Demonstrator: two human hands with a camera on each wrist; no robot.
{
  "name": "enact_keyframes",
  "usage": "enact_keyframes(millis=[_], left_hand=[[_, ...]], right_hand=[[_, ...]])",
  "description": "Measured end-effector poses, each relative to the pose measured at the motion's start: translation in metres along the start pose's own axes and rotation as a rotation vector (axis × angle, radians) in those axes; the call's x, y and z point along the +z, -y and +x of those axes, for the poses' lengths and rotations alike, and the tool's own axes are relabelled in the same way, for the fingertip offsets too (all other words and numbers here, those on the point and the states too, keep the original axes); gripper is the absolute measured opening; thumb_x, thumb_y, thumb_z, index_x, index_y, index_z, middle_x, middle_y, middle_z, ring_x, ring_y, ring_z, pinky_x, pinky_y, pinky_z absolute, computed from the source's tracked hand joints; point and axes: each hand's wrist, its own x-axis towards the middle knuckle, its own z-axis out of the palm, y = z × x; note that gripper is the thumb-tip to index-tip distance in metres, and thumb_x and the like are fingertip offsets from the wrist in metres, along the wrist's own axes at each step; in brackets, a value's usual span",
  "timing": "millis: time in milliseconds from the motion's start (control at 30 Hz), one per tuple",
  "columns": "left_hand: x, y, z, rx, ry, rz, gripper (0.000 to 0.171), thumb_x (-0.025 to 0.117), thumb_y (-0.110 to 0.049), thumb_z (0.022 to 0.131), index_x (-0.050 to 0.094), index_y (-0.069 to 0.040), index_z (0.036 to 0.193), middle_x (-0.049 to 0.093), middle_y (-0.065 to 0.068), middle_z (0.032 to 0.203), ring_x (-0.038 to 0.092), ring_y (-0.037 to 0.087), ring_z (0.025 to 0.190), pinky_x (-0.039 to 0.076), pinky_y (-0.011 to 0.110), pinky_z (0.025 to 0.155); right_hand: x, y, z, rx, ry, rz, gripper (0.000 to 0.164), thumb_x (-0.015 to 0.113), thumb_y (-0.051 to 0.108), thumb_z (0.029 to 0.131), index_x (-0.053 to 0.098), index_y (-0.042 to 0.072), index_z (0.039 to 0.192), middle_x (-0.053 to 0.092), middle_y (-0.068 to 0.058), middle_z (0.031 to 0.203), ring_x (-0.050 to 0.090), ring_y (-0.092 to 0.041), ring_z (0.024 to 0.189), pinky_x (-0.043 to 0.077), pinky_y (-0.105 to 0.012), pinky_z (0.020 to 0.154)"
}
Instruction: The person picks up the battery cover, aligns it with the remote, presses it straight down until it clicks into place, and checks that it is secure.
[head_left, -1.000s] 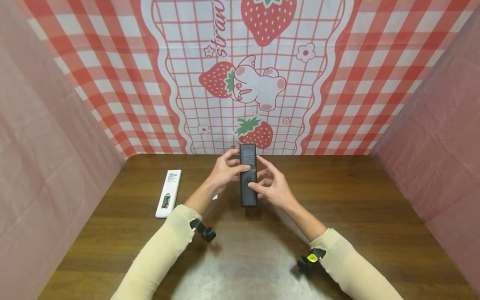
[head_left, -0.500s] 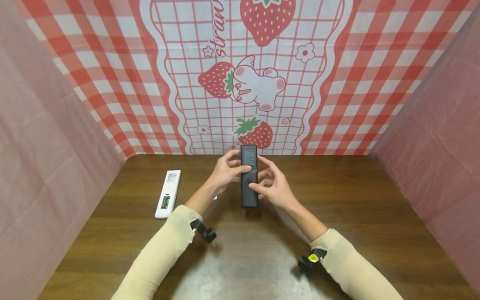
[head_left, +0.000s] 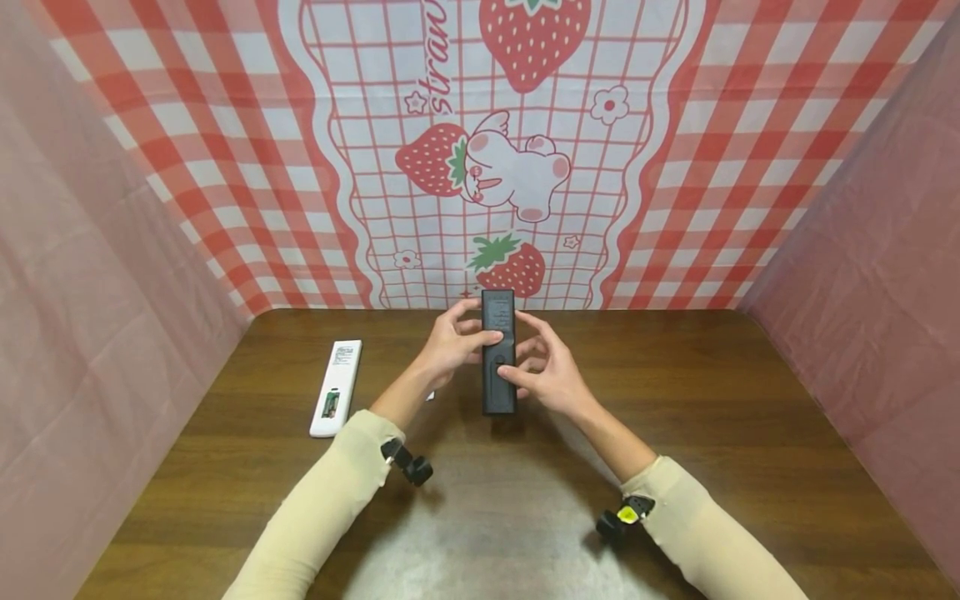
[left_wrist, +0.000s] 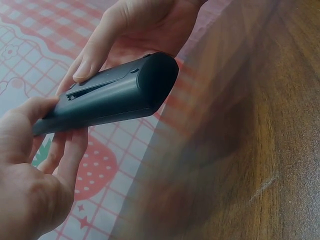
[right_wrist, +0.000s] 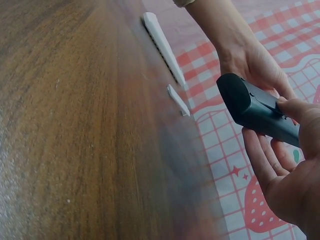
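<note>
A black remote control stands nearly upright above the table between both hands, its back with small print and the battery cover facing the head camera. My left hand grips its left side, thumb on the back around mid-length. From the right, my right hand holds it, with the thumb at the top of the battery cover. In the left wrist view a dark slit runs along the cover's edge on the remote control. The fingers behind it are partly hidden in the head view.
On the left of the wooden table lies a white remote control, its battery compartment uncovered. A small white piece, perhaps its cover, lies nearby, mostly behind the left hand in the head view. A checkered strawberry cloth hangs behind.
The black remote control has shifted very slightly to the right in the head view, mostly during the first half second. Both hands keep their hold.
</note>
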Motion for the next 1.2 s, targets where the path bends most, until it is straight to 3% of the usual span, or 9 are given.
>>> enact_keyframes(millis=[267, 567, 967, 1200], left_hand=[[0.0002, 0.0009, -0.001, 0.005, -0.002, 0.0, 0.071, 0.079, -0.001, 0.101, 0.051, -0.01, 0.165, 0.074, 0.031, 0.14, 0.078, 0.016, 0.084, 0.074, 0.043, 0.086], [0.0001, 0.0046, -0.0002, 0.001, 0.003, -0.003, 0.072, 0.08, 0.0, 0.1, 0.049, -0.008, 0.165, 0.072, 0.033, 0.142, 0.078, 0.018, 0.087, 0.073, 0.055, 0.097], [0.0007, 0.0045, -0.0028, -0.008, 0.004, -0.003, 0.075, 0.08, 0.0, 0.101, 0.046, -0.008, 0.168, 0.07, 0.033, 0.145, 0.078, 0.019, 0.094, 0.074, 0.051, 0.095], [0.0003, 0.0044, -0.0018, -0.005, 0.006, -0.012, 0.074, 0.08, 0.001, 0.1, 0.047, -0.008, 0.167, 0.07, 0.035, 0.145, 0.078, 0.019, 0.091, 0.074, 0.051, 0.094]], right_hand=[[-0.0001, -0.0006, 0.0003, -0.001, 0.005, -0.001, 0.092, 0.081, -0.008, 0.095, 0.037, 0.012, 0.173, 0.068, -0.015, 0.109, 0.076, -0.009, 0.08, 0.072, -0.039, 0.062], [0.0006, -0.0026, 0.0, 0.005, 0.01, 0.006, 0.092, 0.081, -0.008, 0.095, 0.035, 0.011, 0.173, 0.068, -0.012, 0.108, 0.075, -0.01, 0.078, 0.071, -0.037, 0.061], [0.0014, -0.0067, 0.0, -0.005, 0.012, 0.005, 0.092, 0.08, -0.01, 0.095, 0.034, 0.009, 0.172, 0.069, -0.012, 0.105, 0.074, -0.01, 0.075, 0.071, -0.042, 0.06], [0.0025, -0.0059, 0.0011, 0.004, 0.009, 0.02, 0.092, 0.079, -0.011, 0.095, 0.033, 0.01, 0.172, 0.068, -0.01, 0.105, 0.074, -0.01, 0.075, 0.07, -0.037, 0.059]])
